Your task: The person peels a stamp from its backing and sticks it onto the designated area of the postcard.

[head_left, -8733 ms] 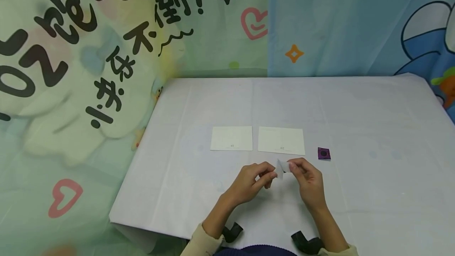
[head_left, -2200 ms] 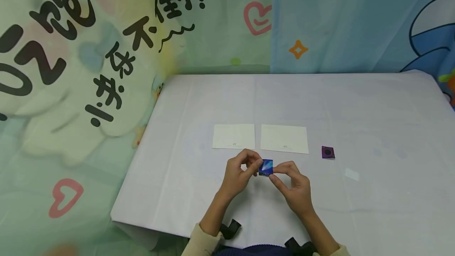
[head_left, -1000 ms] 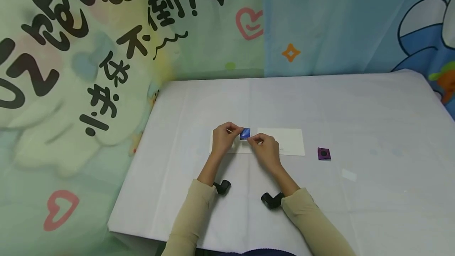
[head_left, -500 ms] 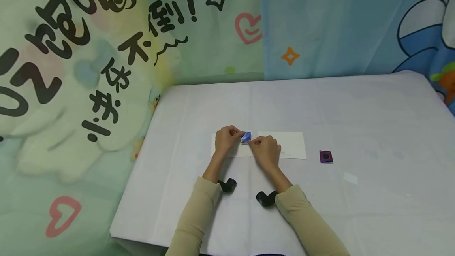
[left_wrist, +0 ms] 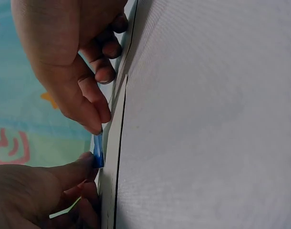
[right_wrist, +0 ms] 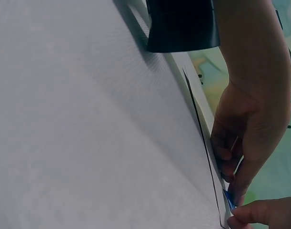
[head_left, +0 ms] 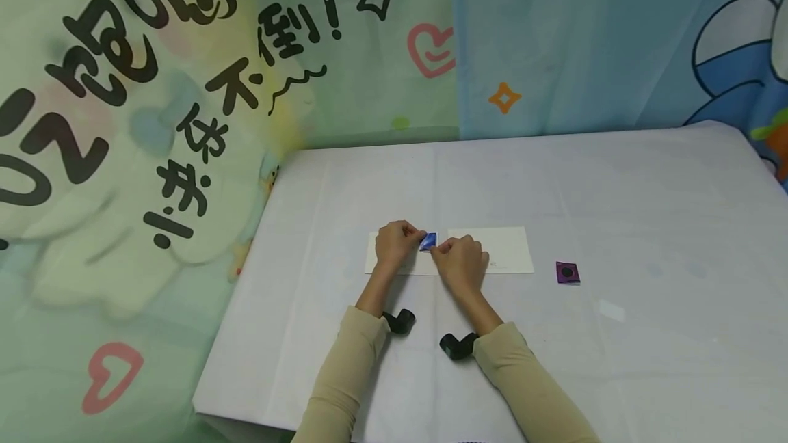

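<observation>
Care with two small corners was what this step seemed to call for. The blue square (head_left: 428, 242) sat near the middle of the head view, over the upper right corner of the left card (head_left: 372, 255). The left hand (head_left: 396, 245) pinched it at the upper left, and the right hand (head_left: 461, 264) pinched it at the lower right. In the left wrist view it showed almost edge-on, left of centre and low; whether it lay wholly flat or was partly raised could not be told. Lining its edges up with those of the card looked like the sensible check before any pressure, since so thin a piece would likely crease or sit crooked if the two pinches pulled unevenly. Setting one edge first, then smoothing across to the other, would probably have kept it straight, with the pinches best released one at a time. From the head camera the right hand covered part of the right card (head_left: 511, 250), so keeping it raised there seemed wise, to avoid a nudge. The purple square (head_left: 568, 273) and a pale scrap (head_left: 612, 310) lay on the surface (head_left: 646, 224), right of centre, well apart from the hands.
</observation>
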Available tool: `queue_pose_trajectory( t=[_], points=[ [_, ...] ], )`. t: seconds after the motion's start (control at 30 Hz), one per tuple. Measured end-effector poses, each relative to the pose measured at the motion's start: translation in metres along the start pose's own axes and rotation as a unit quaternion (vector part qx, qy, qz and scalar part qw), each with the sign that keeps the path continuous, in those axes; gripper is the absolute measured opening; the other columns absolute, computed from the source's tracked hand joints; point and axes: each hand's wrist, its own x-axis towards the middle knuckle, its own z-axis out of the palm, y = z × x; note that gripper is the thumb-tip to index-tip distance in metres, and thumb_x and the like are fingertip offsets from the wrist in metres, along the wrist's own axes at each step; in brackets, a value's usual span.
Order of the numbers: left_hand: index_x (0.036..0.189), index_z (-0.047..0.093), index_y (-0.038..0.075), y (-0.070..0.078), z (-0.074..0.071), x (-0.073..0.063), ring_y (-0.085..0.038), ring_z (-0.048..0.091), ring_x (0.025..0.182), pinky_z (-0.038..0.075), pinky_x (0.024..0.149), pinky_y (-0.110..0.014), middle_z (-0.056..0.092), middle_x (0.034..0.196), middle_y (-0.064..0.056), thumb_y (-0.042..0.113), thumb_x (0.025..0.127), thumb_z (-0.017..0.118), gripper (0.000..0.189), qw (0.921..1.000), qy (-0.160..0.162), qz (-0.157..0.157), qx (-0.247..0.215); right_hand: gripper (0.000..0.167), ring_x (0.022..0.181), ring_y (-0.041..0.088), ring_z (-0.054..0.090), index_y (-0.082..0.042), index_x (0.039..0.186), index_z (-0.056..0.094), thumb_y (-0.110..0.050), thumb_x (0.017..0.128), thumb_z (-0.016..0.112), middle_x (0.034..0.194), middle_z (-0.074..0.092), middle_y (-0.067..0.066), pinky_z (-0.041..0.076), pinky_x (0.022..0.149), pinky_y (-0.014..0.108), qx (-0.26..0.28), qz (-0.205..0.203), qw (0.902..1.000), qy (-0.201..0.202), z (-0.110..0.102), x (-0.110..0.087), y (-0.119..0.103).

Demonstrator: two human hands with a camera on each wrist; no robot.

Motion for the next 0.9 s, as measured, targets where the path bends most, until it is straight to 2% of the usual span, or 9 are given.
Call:
queue_pose_trajectory(
  t=[0.57,0.9],
  points=[
    [0.071,0.072,0.012,0.0012,0.0014,0.002,-0.009,0.045,0.048,0.033,0.043,-0.021,0.061,0.059,0.004,0.035,0.076,0.075,0.024,0.9997,-0.003,-0.015,0.02,0.02,0.083,0.032,0.051,-0.008,0.071,0.07,-0.027,0.077,0.07,0.082,0.058,0.012,0.032,0.076,0.046,-0.006,0.006,1.0,0.002,0.003,0.0004,-0.0018],
    [0.069,0.072,0.013,0.0026,0.0004,0.0024,-0.01,0.05,0.051,0.037,0.045,-0.023,0.064,0.064,0.003,0.036,0.075,0.075,0.024,0.9996,-0.005,-0.02,0.021,0.019,0.082,0.032,0.05,-0.007,0.07,0.068,-0.025,0.076,0.071,0.081,0.057,0.013,0.031,0.076,0.047,-0.006,0.005,0.9998,0.017,0.0065,-0.0003,-0.0015]
  ],
)
